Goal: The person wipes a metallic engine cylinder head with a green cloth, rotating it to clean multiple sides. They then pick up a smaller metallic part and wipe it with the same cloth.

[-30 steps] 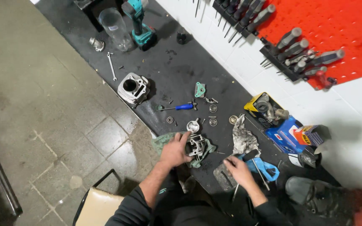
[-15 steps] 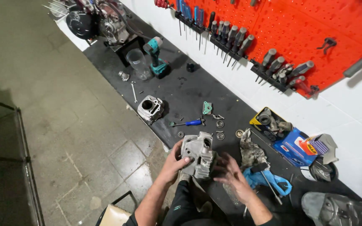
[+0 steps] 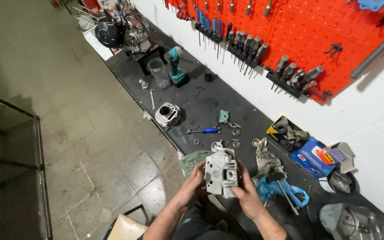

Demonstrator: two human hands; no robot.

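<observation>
I hold the finned grey cylinder head (image 3: 221, 174) up off the near edge of the black bench (image 3: 210, 100), my left hand (image 3: 193, 186) and right hand (image 3: 245, 195) clasping its sides, seemingly inspecting it, so turning it calls for a steady two-handed hold.

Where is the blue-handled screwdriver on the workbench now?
In the head view, the blue-handled screwdriver lies on the black workbench, between the grey engine cylinder and the small green part.

Both forearms raised, wrists bent inward. Left hand (image 3: 193, 183) and right hand (image 3: 246, 194) face each other, fingers curled, clamping from opposite sides.
</observation>
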